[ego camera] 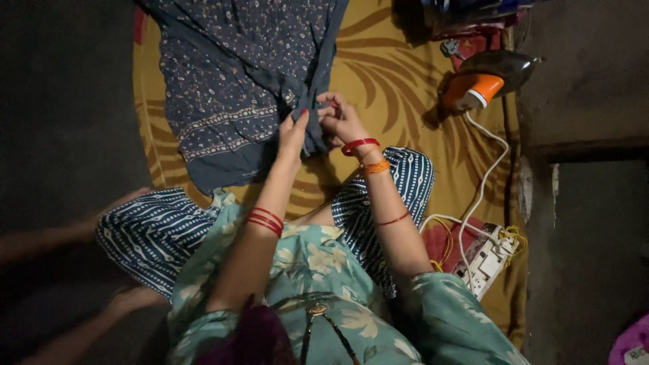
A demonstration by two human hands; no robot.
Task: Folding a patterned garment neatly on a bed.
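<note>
A dark blue garment (236, 74) with a small pale print and a patterned border lies spread on a yellow mat (399, 81) with brown leaf shapes. My left hand (295, 130) pinches a bunched fold of the garment near its lower right corner. Close beside it, my right hand (340, 119) grips the same bunched cloth, fingers curled. Both wrists carry red bangles, and the right also has an orange one. My knees in blue striped trousers (155, 230) rest at the mat's near edge.
An orange and dark clothes iron (481, 80) stands at the mat's right side, its white cord (488, 176) running down to a white power strip (485, 260). Folded cloth is piled at the top right. Another person's feet (132, 297) show dimly at the left.
</note>
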